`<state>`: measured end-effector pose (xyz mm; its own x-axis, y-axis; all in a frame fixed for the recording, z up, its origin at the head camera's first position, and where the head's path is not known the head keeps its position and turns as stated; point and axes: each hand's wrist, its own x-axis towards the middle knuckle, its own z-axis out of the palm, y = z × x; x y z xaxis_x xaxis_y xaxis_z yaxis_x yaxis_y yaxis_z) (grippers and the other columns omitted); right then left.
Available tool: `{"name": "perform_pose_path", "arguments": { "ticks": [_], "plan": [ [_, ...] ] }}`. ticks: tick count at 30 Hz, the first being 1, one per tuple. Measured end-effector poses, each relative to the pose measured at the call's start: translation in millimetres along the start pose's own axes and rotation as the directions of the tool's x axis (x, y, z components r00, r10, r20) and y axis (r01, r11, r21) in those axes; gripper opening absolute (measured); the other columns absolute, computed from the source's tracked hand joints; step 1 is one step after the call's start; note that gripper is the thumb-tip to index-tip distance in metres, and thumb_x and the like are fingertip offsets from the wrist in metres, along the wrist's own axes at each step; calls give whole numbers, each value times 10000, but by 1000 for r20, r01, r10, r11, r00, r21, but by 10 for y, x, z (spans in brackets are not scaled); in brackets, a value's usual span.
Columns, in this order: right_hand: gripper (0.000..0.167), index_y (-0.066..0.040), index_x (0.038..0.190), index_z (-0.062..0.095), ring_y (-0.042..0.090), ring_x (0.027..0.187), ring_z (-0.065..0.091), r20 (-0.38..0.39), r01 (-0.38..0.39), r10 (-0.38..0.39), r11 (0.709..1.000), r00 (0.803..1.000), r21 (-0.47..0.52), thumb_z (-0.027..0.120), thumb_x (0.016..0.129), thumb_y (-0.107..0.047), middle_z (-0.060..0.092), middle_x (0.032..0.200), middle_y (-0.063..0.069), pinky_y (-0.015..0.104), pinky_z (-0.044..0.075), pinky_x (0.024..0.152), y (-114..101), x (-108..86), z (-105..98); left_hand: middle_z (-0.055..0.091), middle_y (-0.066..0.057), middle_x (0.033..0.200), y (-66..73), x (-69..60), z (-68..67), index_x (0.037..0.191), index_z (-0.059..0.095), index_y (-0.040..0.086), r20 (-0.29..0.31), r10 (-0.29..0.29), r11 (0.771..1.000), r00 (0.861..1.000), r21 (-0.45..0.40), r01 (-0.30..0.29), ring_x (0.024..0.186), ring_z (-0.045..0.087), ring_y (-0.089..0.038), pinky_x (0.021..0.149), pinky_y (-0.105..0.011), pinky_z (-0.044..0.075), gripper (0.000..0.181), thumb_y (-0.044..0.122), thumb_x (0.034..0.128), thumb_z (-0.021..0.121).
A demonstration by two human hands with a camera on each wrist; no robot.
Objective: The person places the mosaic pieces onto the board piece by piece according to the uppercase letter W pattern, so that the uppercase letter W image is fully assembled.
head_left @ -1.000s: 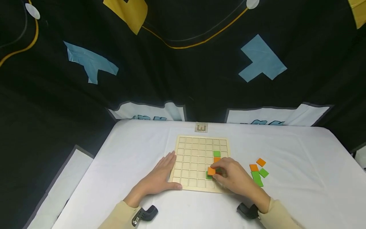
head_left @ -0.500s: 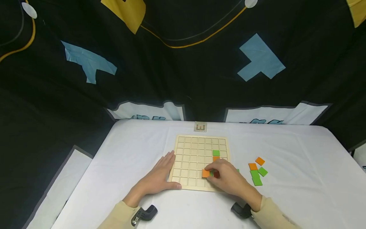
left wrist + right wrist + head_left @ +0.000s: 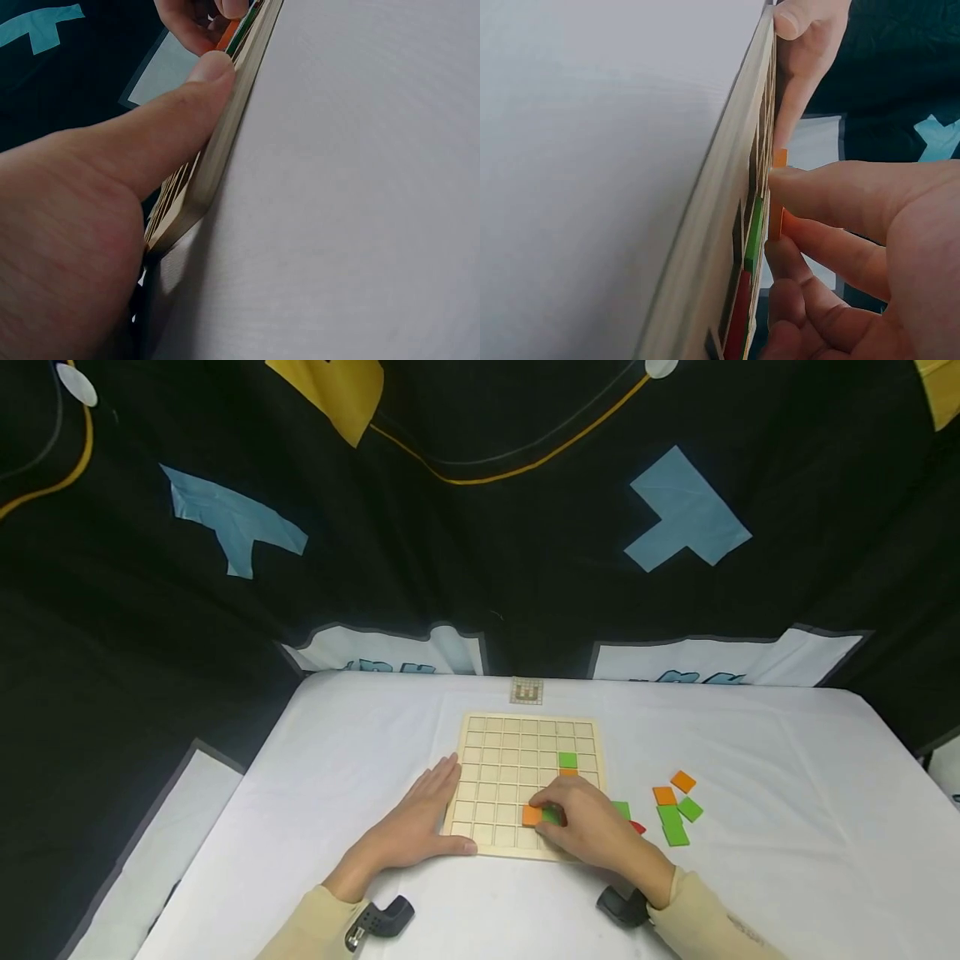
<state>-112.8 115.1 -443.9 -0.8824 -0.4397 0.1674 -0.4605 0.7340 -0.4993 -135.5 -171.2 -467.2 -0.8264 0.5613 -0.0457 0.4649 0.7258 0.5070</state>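
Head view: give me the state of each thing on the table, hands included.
Grid board, lying flat, many squares bare
Left hand, fingers extended, touching the board's left edge
Pinched orange tile, at the board; seating unclear
Right hand, pinching that tile
Far green tile, lying in a square, uncovered
Loose orange tiles, lying right of the board
Loose green tiles, lying beside them
Red piece, mostly hidden

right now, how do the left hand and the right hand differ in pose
The left hand has its fingers extended; the right hand has its fingers bent.
The left hand rests at the left edge of the board; the right hand is over its near right part.
The left hand holds no tile; the right hand pinches an orange tile.
Both come from beige sleeves.
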Motion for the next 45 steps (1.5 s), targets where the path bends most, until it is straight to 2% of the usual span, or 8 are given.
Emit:
{"name": "perform_pose_path", "arguments": {
  "ticks": [7,15,27,36,45],
  "plan": [
    [250,-109,1057,767,176,1028,608,10,15,-15,1000,1000,4,818,813,-120,707,1040,-23,385,541,900,-5,39,15,29,-142,1682,-7,9,-3,1585,122,-44,0,-3,1000,1000,7,3,1548,14,-273,1250,-452,64,1198,674,815,693],
    [254,-129,1048,775,151,1006,588,13,6,-5,1000,1000,-26,838,803,-152,693,1025,-44,358,541,875,-12,54,37,27,-145,1682,0,-7,1,1586,115,-41,-3,1,1000,1000,4,-1,1548,11,-275,1251,-454,65,1200,675,815,691],
    [236,-139,1037,776,127,979,555,28,-4,4,1000,1000,-16,823,807,-166,671,1005,-66,333,536,854,3,82,57,26,-140,1683,-15,-5,9,1587,120,-40,4,-10,1000,1000,-4,10,1549,5,-269,1252,-450,62,1207,683,808,692],
    [243,-142,1053,774,161,1053,569,38,-11,11,1000,999,5,831,821,-189,668,1046,-53,385,534,925,10,87,52,27,-153,1681,-3,-19,-4,1584,118,-48,5,-3,1000,1000,-3,3,1548,3,-282,1250,-461,59,1197,671,819,691],
    [267,-143,1078,758,118,927,568,26,-31,30,998,999,46,835,823,-170,666,1043,-68,332,542,824,65,40,-43,20,-151,1680,-1,-14,-4,1584,112,-48,4,-3,1000,1000,7,3,1547,0,-280,1249,-459,53,1198,682,820,678]
  ]
}}
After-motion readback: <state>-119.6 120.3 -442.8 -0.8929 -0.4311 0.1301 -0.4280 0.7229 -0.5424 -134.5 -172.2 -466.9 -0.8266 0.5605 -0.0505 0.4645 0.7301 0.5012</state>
